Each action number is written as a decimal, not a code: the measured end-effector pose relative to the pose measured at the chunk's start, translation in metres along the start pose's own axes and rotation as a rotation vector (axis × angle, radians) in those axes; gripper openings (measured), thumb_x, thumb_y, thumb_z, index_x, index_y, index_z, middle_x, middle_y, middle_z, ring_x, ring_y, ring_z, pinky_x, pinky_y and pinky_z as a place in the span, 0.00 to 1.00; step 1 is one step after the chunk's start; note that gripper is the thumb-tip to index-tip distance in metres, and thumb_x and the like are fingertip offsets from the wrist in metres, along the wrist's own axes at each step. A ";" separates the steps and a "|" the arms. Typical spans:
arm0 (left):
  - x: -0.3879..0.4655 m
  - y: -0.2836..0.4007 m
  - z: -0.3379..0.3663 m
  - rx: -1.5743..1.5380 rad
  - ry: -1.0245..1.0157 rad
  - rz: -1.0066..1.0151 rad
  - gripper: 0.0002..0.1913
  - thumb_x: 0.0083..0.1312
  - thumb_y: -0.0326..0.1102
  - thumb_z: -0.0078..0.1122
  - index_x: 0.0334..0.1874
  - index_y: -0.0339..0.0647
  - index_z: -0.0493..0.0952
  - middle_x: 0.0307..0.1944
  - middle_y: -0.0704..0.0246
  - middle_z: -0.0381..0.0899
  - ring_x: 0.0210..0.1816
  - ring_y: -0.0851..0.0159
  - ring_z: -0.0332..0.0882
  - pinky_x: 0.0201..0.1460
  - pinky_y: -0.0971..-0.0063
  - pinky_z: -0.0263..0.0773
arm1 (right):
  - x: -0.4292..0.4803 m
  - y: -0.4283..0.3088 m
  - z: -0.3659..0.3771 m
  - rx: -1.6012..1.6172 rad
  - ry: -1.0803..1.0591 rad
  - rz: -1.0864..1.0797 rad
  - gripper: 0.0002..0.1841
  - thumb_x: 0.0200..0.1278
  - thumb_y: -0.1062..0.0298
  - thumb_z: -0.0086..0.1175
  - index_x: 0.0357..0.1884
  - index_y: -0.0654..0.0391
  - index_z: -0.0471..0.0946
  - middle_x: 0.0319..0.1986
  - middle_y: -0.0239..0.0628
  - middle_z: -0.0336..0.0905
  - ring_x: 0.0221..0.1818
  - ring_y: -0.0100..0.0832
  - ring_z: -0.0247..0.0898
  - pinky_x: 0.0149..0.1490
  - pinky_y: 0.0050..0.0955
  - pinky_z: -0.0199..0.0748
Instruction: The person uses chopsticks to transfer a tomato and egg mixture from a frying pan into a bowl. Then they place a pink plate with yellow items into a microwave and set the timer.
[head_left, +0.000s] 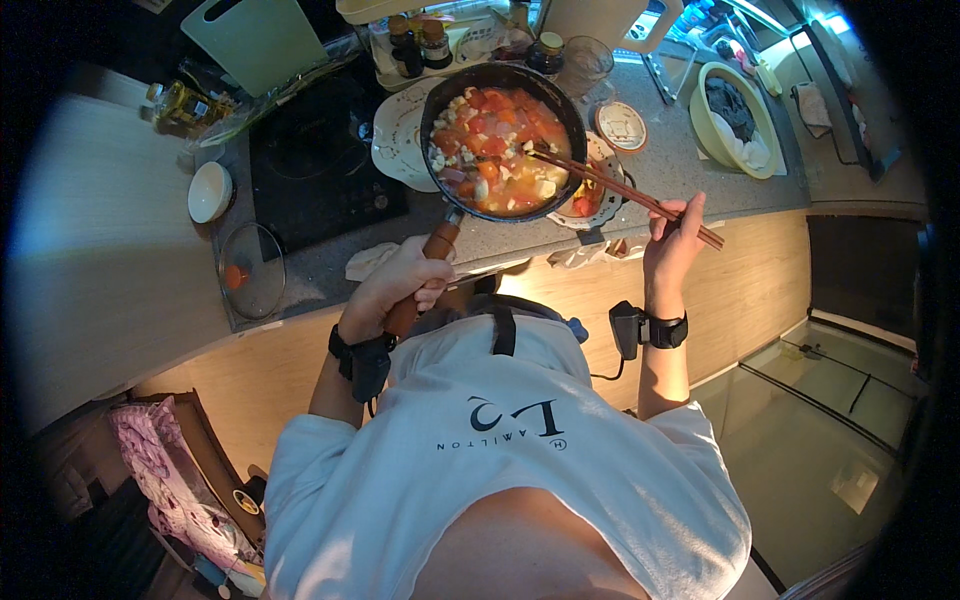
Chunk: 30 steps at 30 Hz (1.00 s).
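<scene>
My left hand (409, 277) grips the brown wooden handle (441, 238) of a black pan (504, 217). Chunky red stew (491, 142), with tomato pieces and pale bits in broth, fills the pan. In my right hand (675, 240) is a pair of brown wooden chopsticks (630, 191), their tips in the stew near the pan's right side. Partly under the pan's right edge sits a patterned bowl (613, 208) holding some red and yellow food. A white scalloped plate (401, 142) shows at the pan's left, partly hidden by it.
Left of the pan lies a black induction cooktop (307, 172), with a glass lid (259, 289) and white bowl (210, 193) beside it. An oil bottle (187, 107) and green cutting board (255, 45) are behind. Seasoning jars (435, 46), a drinking glass (587, 64) and a pale basin (705, 127) line the back and right.
</scene>
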<state>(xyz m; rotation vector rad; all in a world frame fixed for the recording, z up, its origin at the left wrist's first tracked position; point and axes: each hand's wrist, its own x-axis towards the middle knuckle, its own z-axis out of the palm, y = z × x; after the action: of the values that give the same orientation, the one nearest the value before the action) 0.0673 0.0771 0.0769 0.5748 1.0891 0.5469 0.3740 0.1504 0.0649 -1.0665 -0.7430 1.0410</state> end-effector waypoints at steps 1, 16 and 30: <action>-0.001 0.000 0.000 -0.006 0.009 -0.002 0.09 0.55 0.26 0.53 0.33 0.43 0.63 0.15 0.80 0.59 0.11 0.82 0.55 0.12 0.85 0.53 | 0.001 0.000 -0.003 0.011 0.029 -0.001 0.24 0.68 0.52 0.40 0.23 0.62 0.73 0.15 0.39 0.71 0.14 0.22 0.55 0.25 0.19 0.55; 0.001 0.001 0.004 -0.054 0.015 -0.009 0.09 0.56 0.25 0.53 0.34 0.43 0.62 0.16 0.80 0.61 0.13 0.83 0.57 0.13 0.88 0.55 | 0.011 -0.001 -0.060 -0.313 0.160 -0.145 0.23 0.68 0.54 0.42 0.24 0.64 0.72 0.18 0.40 0.73 0.16 0.23 0.63 0.23 0.19 0.61; 0.002 0.003 0.003 -0.045 0.004 -0.012 0.09 0.57 0.25 0.52 0.34 0.42 0.62 0.15 0.80 0.61 0.13 0.83 0.58 0.13 0.88 0.56 | -0.026 -0.068 0.003 -0.616 -0.429 -0.255 0.18 0.66 0.65 0.45 0.23 0.69 0.75 0.20 0.39 0.73 0.15 0.25 0.69 0.22 0.20 0.64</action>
<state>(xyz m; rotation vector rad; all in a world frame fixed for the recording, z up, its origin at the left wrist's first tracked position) 0.0707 0.0801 0.0790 0.5278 1.0809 0.5608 0.3834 0.1183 0.1300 -1.2297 -1.5771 0.8411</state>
